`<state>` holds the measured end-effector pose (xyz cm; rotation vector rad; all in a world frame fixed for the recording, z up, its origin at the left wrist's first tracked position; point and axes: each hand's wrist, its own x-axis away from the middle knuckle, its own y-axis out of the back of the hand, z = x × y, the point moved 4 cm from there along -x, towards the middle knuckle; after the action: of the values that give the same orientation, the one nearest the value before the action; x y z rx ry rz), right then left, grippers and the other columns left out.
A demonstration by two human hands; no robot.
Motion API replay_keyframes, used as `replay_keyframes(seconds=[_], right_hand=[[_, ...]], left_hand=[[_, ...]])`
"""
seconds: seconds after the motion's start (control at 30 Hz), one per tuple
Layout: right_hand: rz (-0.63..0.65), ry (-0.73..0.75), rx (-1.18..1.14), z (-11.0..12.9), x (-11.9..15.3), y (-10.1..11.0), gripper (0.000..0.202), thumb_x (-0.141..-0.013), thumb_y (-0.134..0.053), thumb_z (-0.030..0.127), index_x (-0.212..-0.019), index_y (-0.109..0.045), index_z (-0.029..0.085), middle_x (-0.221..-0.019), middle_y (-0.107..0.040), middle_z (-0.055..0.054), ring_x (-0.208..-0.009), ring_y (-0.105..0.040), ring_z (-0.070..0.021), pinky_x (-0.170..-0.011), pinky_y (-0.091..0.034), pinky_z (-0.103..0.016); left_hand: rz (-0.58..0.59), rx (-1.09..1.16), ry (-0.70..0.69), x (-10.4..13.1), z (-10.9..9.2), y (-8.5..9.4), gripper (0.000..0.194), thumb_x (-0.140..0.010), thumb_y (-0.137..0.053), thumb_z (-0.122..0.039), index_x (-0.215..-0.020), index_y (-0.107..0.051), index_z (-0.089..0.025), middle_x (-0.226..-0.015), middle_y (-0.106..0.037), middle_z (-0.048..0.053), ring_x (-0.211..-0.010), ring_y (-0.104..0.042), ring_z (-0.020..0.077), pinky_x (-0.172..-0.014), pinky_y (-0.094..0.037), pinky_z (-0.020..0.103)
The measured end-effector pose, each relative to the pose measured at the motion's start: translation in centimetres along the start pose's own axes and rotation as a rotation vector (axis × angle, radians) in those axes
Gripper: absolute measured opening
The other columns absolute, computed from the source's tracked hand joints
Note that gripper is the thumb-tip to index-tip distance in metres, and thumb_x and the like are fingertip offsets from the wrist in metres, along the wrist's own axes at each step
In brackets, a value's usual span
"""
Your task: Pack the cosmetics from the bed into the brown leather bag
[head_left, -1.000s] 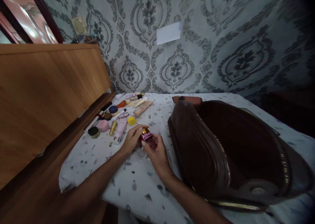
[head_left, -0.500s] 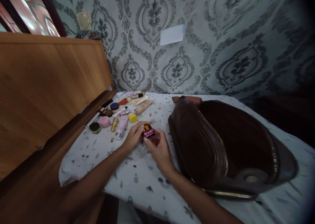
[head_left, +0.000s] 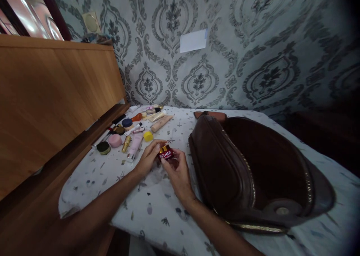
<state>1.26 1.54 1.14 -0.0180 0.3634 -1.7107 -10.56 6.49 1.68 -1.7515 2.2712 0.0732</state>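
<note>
Between my hands, above the front middle of the patterned cloth, is a small dark red cosmetic jar (head_left: 166,153) with a gold lid and white lettering. My left hand (head_left: 148,156) closes on its lid side, fingers over the top. From the right, my right hand (head_left: 180,173) grips the jar's body with thumb and fingers. A pale pink tube (head_left: 135,146), a gold lipstick (head_left: 126,143) and a yellow round container (head_left: 147,136) lie just beyond my left hand.
A large dark brown leather bag (head_left: 225,166) stands to the right, with a brown pouch (head_left: 213,116) behind it. More cosmetics, including a pink jar (head_left: 115,140) and a dark-lidded jar (head_left: 103,148), lie at the left. A wooden cabinet (head_left: 62,98) borders the left side.
The jar has turned slightly between my hands, so its lettering shows at a different angle. Both hands still hold it. The whole view has shifted a little.
</note>
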Motion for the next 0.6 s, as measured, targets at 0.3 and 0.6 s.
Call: replay_keyframes(seconds=[0.3, 0.6], right_hand=[[0.058, -0.073, -0.012, 0.05, 0.18, -0.06, 0.040, -0.082, -0.064, 0.047, -0.112, -0.054, 0.023, -0.111, -0.067, -0.007, -0.099, -0.065, -0.0224, -0.087, -0.053, -0.038], [0.080, -0.149, -0.028, -0.44, -0.01, 0.04, 0.051, -0.080, -0.067, 0.050, -0.123, -0.057, 0.024, -0.110, -0.069, -0.006, -0.084, -0.067, -0.0214, -0.074, -0.055, -0.035]], left_hand=[[-0.026, 0.034, 0.056, -0.19, 0.21, 0.15, 0.047, -0.088, -0.056, -0.057, -0.113, -0.065, -0.017, -0.100, -0.067, 0.006, -0.089, -0.064, 0.0191, -0.072, -0.050, 0.026], [0.013, -0.027, 0.107, 0.13, -0.24, -0.19, 0.052, -0.082, -0.061, -0.061, -0.111, -0.063, -0.018, -0.089, -0.066, 0.003, -0.073, -0.061, 0.0155, -0.056, -0.045, 0.022]])
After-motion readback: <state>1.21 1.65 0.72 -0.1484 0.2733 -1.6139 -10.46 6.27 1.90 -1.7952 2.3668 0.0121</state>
